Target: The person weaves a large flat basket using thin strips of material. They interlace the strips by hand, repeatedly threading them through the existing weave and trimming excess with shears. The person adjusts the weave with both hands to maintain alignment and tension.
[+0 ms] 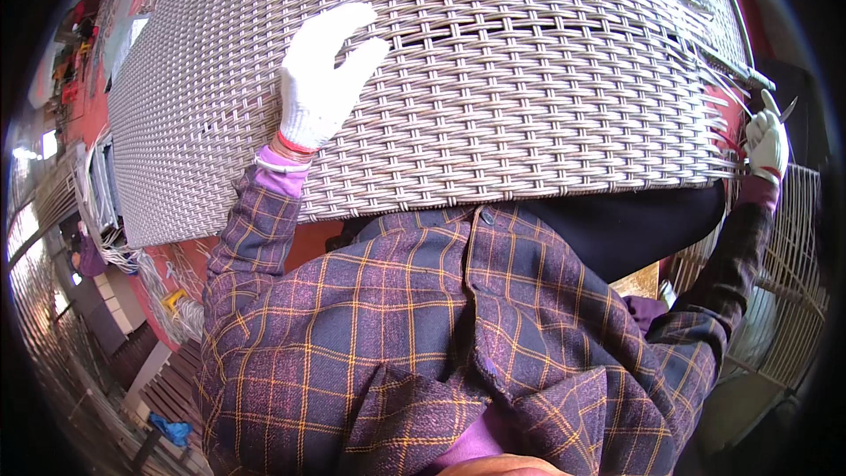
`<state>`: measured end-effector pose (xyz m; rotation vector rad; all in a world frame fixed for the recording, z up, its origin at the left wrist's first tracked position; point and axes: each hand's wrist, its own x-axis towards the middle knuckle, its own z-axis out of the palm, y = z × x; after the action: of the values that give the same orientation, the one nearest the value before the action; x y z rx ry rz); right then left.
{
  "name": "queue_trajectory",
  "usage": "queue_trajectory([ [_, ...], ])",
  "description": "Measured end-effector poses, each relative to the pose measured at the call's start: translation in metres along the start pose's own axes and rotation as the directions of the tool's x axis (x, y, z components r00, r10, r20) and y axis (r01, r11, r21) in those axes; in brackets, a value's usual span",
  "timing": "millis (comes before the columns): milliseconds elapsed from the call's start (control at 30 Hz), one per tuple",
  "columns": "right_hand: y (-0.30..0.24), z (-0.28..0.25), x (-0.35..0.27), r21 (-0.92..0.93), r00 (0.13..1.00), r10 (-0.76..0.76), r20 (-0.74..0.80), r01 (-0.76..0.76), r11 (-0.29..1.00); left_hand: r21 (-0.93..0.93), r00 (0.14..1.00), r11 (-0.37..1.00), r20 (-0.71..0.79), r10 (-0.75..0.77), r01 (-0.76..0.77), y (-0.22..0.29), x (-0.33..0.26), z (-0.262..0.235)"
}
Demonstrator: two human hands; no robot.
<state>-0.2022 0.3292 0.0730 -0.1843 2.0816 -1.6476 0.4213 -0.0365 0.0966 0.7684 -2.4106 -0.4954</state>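
Note:
A large panel of woven grey-brown strands [493,115] lies across my lap and fills the upper middle of the view. My left hand [330,79], in a white glove, rests on the weave with thumb and fingers apart and nothing between them. Just right of it, a dark slit [493,28] runs sideways between two rows. At the panel's right edge, my gloved right hand [767,143] is closed around a slim, pointed, metallic-looking piece [790,109]; its exact kind is unclear. Loose strand ends [718,106] stick out beside that hand, below a dark rod with a greenish end [745,75].
A metal wire rack [793,256] stands at the lower right. On the red floor at the left lie bundles of loose strands [167,300] and a yellow item [172,298]. Slatted pieces [181,379] and a blue bag-like thing [169,429] are at the lower left.

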Motion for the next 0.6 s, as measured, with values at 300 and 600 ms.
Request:
queue_trajectory([
  [300,0.027,-0.036,-0.038,-0.349,0.921,-0.389,0.039,0.377,0.858,0.186,0.783,0.840,0.504,0.364,-0.510,0.034,0.034,0.033],
  [600,0.125,-0.146,-0.222,0.166,0.982,-0.173,0.082,0.158,0.973,-0.030,0.644,0.759,0.508,0.572,-0.650,0.065,0.068,0.072],
])
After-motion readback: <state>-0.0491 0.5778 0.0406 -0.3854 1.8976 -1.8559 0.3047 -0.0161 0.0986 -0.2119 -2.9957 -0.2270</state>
